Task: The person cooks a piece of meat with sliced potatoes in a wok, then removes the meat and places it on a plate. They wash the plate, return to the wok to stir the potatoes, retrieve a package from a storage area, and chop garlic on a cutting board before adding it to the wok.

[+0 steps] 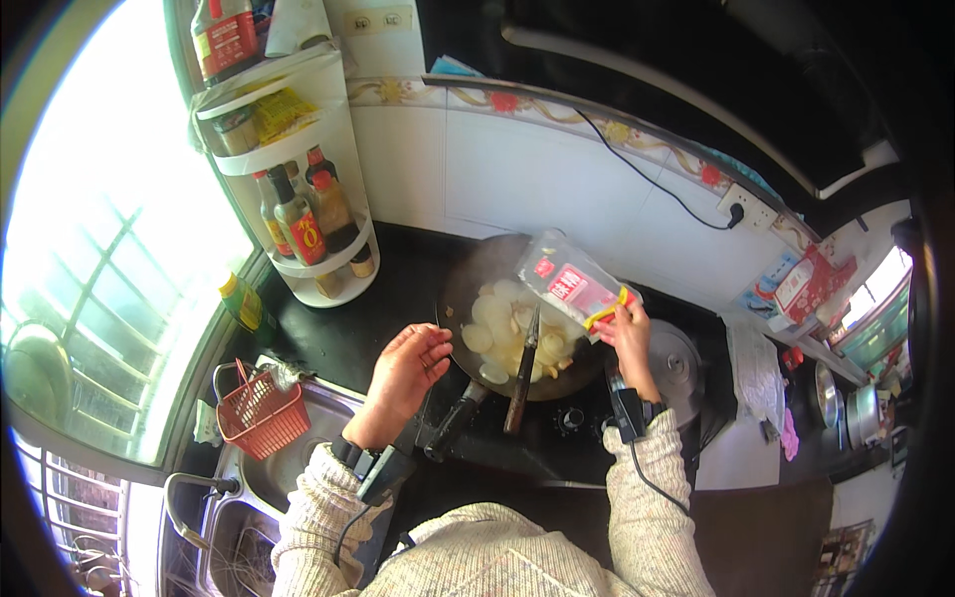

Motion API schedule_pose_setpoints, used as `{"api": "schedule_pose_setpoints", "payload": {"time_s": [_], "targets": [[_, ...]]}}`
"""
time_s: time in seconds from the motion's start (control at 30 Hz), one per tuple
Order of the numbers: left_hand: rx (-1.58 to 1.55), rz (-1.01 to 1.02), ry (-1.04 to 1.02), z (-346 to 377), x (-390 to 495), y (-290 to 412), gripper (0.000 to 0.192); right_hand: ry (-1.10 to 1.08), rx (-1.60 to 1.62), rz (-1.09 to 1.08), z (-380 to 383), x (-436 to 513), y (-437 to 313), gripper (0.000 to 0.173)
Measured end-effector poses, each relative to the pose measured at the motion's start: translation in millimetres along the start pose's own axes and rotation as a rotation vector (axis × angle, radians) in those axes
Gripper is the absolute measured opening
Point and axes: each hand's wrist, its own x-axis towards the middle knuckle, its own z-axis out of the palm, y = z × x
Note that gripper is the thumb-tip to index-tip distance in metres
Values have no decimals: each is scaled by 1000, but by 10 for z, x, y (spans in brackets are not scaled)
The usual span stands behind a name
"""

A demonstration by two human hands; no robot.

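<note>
My right hand (628,336) grips a clear plastic seasoning packet (571,287) by its end, where a yellow clip (608,310) crosses it. The packet bears writing and is held above the right side of a wok (474,276). In the wok lie pale round vegetable slices (492,317) in some liquid. A spatula (524,373) rests across the near rim, its wooden handle towards me. Left of the wok is my left hand (412,369), its fingers curled together; whether a small pinch of something is between them is hidden. Below it the wok's dark handle (455,422) points towards me.
A white corner rack (351,246) with several sauce bottles stands behind on the left. Nearer are a steel sink (321,403), a red plastic basket (265,422) and a faucet (179,515). A grey lid (675,366) lies right of the wok. A range hood (671,97) overhangs the stove.
</note>
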Motion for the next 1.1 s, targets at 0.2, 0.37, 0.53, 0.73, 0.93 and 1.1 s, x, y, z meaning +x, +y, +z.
{"api": "schedule_pose_setpoints", "payload": {"time_s": [0.2,0.37,0.53,0.73,0.93,1.1], "targets": [[27,-31,-2,70,97,-23,13,-2,-119,26,-76,-43,192,30],[41,-47,2,47,146,-54,13,27,23,101,-70,-55,267,28],[76,-39,5,42,199,-46,12,1,369,200,-108,-44,241,27],[475,76,-144,174,254,-13,25,-138,864,435,139,-34,281,21],[751,221,-82,104,368,-39,40,-405,819,566,1045,-357,181,26],[585,305,82,-368,526,-22,15,-636,630,708,1581,-629,33,30]]}}
